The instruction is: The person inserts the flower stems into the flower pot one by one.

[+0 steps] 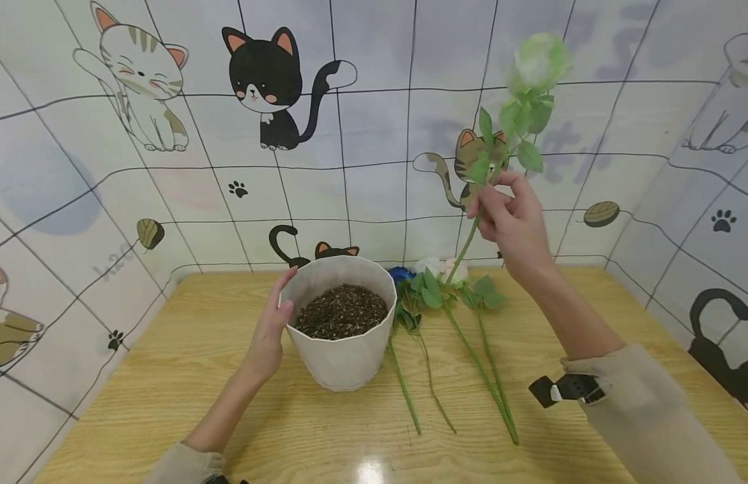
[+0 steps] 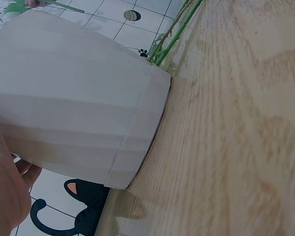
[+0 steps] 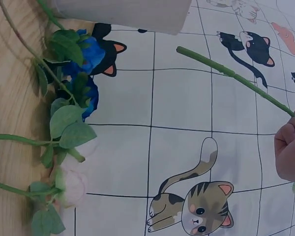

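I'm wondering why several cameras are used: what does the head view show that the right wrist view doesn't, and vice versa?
Only the head view shows the soil, the whole green bloom and the left grip. Only the right wrist view shows two distinct blue blooms. Both show the pot, the right grip, the raised stem and the pink rose.

The head camera looks forward and down from above the counter [image 1: 186, 363] toward the cat-printed wall [image 1: 377, 191], giving the widest view. The left wrist camera, turned sideways, is close to the white pot [image 2: 69, 83], with the counter filling its right. The right wrist camera, also sideways, faces the wall, counter at left. All three share the pot, cropped at the top of the right wrist view.
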A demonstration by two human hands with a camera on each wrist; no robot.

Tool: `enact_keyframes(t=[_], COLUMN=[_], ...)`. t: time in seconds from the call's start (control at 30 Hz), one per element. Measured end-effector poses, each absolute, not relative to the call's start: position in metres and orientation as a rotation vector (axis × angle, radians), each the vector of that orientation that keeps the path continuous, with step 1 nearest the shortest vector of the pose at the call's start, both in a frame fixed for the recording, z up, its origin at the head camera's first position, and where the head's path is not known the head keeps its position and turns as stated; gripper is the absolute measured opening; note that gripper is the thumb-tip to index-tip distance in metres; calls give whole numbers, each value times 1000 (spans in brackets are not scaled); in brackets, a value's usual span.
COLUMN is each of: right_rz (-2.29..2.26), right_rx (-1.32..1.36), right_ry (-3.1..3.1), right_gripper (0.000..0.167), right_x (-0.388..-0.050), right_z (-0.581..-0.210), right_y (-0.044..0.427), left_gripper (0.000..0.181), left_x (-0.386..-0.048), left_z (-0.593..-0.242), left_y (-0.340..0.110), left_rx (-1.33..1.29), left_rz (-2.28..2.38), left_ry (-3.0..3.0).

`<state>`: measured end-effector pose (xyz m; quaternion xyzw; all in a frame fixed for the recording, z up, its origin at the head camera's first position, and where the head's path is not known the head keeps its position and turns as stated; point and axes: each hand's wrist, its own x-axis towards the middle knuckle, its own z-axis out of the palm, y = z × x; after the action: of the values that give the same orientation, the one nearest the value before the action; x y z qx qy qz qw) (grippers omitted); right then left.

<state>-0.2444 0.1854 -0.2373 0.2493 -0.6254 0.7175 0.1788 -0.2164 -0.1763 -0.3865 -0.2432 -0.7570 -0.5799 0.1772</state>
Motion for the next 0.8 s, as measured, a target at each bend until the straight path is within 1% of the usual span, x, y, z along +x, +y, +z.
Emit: enact_keyframes(t=[0.23,0.43,0.63,0.7,0.8], right_rz=[2042,2012,1953,1937,1906], right_rx=[763,779,856,879,894], right_ry=[-1750,-1738,-1728,-1736,-1761], right_gripper=[5,8,8,9,17], right_x=[-244,-246,-247,-247,-247], right_z=[-222,-215,-211,-211,-211], right_y=[161,139,116,109,98], left_gripper=[53,52,52,52,52], left_x=[-215,-214,-215,-215,-217], left_z=[-386,-386,-386,-387,-387], left_y=[-177,-178,-179,-179,-179], left_rx=[-699,-703,-711,-713,-716], left_rz=[-1637,-1618,-1622,-1629,-1642], left_ry=[-2137,-2140,-2141,-2137,-2129])
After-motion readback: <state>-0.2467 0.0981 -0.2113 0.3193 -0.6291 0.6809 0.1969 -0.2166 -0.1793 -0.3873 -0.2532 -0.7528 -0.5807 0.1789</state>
